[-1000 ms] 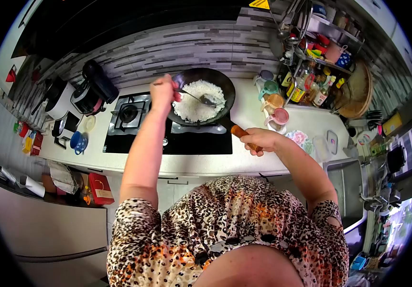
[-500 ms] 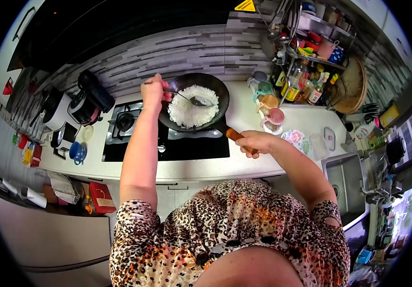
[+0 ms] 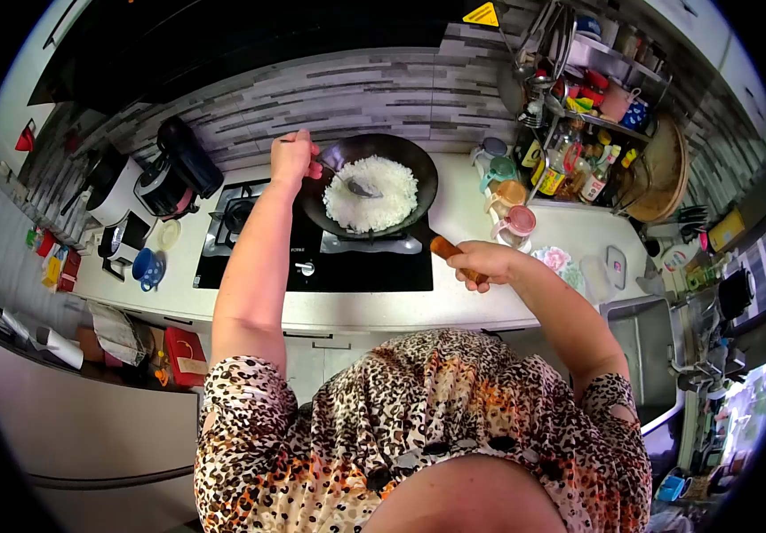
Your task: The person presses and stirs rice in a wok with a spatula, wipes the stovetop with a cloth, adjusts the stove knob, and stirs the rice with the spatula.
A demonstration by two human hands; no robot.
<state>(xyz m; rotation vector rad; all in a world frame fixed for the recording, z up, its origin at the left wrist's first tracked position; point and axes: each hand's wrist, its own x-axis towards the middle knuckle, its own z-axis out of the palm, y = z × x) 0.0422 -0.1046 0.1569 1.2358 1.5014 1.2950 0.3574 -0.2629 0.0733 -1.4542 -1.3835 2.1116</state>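
Note:
White rice (image 3: 383, 210) lies in a dark wok (image 3: 427, 178) over the right burner. In my left hand (image 3: 292, 158), closed above the wok's left rim, is the handle of a metal spoon. The bowl of that spoon (image 3: 363, 188) rests in the upper left of the rice. Fingers of my right hand (image 3: 487, 262) wrap around the wooden wok handle (image 3: 442, 247), which points down to the right.
A blue cup (image 3: 146, 269) stands left of the black cooktop (image 3: 361, 274). Several lidded jars (image 3: 514, 224) line the counter to the right, before a rack of bottles (image 3: 570, 169). The sink (image 3: 645, 346) is at far right.
The spoon's bowl has shifted left across the rice, drawn by my left hand. My right hand keeps its grip on the wok handle. The whole view has shifted slightly.

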